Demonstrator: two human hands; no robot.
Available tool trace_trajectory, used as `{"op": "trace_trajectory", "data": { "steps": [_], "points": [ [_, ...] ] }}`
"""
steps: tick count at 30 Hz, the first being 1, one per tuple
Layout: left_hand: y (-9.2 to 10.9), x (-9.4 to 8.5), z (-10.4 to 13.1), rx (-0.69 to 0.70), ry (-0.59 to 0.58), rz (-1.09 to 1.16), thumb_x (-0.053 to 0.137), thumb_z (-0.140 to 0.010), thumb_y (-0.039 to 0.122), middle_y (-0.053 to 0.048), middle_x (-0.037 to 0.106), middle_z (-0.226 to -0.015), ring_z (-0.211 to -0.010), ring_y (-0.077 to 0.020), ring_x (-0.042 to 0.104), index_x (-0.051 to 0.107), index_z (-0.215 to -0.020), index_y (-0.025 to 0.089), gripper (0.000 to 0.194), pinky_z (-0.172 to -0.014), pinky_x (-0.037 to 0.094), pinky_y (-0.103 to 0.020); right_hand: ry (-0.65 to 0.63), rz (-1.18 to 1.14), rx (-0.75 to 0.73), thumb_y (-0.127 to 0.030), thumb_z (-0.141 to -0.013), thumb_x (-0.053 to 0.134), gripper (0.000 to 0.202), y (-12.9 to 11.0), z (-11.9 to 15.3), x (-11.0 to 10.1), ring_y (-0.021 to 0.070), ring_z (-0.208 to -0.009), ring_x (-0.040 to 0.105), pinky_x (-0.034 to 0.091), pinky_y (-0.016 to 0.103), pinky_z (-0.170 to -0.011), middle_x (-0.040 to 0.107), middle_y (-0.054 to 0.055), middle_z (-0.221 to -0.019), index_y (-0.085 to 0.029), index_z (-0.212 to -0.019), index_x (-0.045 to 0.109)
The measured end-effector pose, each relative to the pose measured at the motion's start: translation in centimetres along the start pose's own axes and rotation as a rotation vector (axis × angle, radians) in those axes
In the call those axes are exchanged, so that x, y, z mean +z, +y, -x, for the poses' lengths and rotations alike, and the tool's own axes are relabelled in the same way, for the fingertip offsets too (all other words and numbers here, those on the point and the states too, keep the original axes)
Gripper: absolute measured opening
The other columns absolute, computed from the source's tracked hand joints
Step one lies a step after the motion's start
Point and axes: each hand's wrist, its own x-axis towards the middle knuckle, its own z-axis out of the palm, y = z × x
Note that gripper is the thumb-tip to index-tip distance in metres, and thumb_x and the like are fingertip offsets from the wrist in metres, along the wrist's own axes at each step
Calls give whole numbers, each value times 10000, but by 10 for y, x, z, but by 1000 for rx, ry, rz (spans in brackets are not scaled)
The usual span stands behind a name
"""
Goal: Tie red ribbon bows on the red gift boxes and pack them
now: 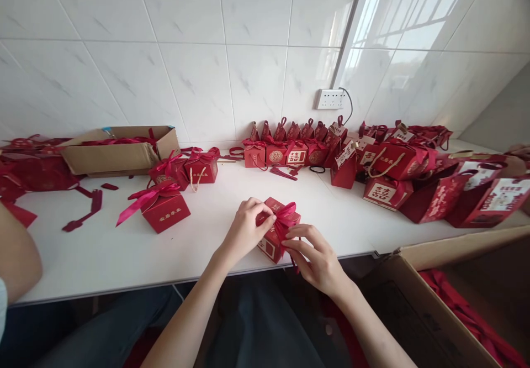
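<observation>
A small red gift box [270, 248] with gold print stands at the front edge of the white table, between my hands. Tied across its top is a glossy dark-pink ribbon [285, 213] with a bow. My left hand [249, 225] rests at the box's upper left, thumb and forefinger pinched on the ribbon by the knot. On the right side, my right hand [317, 257] has its fingertips closed at the ribbon's lower end. Part of the ribbon hangs below that hand. The fingers hide some of the knot.
Finished-looking red boxes [166, 211] with ribbons stand to the left, before an open cardboard box [111, 158]. Rows of red boxes [296, 152] line the wall and the right side. A large carton [447, 301] holds red material at lower right. Another person's arm [19, 252] is at far left.
</observation>
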Motion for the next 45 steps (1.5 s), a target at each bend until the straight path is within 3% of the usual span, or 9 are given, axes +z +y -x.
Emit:
{"op": "trace_trajectory", "data": {
  "steps": [9,14,22,28,38,41,43,45],
  "points": [
    [9,6,-6,-88,13,-88,588,-744,177,-25,567,-854,-913,-227,531,573,-700,210,57,-822,464,-381,-6,-4,89,-105,-881,489,216,6,8,-1,199,-901,614,568,337,-726,559,89,-943,-225,-994,629],
    [9,10,-5,-105,60,-66,583,-745,151,-30,565,-841,-912,-218,531,558,-661,199,100,-824,466,-366,11,-24,99,-91,-882,476,226,11,12,-4,207,-930,612,568,321,-707,512,78,-914,-225,-987,625],
    [12,8,-6,-129,6,-73,612,-743,198,-33,554,-853,-920,-228,521,574,-691,201,64,-803,472,-368,-36,-105,131,-41,-880,452,216,14,14,-6,222,-1030,578,562,343,-742,460,81,-981,-214,-940,566],
    [10,12,-6,-123,67,-60,593,-734,167,-30,548,-822,-903,-224,522,542,-636,199,115,-810,470,-376,-10,-96,108,-36,-869,437,238,12,13,-7,230,-1018,580,567,361,-736,457,78,-970,-222,-915,579],
    [6,15,-5,-106,76,-43,589,-742,183,-27,541,-826,-903,-220,520,542,-638,200,115,-796,472,-364,-94,-103,136,-132,-886,457,200,10,21,-31,243,-1036,549,522,394,-802,471,86,-975,-224,-898,634],
    [5,14,-4,-104,57,-29,587,-750,180,-26,542,-827,-915,-219,516,534,-643,200,122,-812,466,-358,-15,-156,254,-304,-918,432,235,15,17,-36,231,-922,575,500,377,-753,523,80,-910,-210,-840,634],
    [5,13,-4,-104,45,-20,584,-760,183,-26,547,-830,-926,-218,513,536,-651,200,120,-822,461,-357,63,-169,485,-434,-927,368,339,21,9,-35,214,-811,579,482,363,-707,559,65,-827,-202,-859,605],
    [5,12,-4,-106,43,-19,583,-768,196,-26,552,-835,-933,-220,513,542,-663,202,113,-820,460,-358,0,-169,742,-532,-913,322,434,28,0,-29,196,-716,556,458,340,-665,573,45,-745,-192,-850,585]
  ]
}}
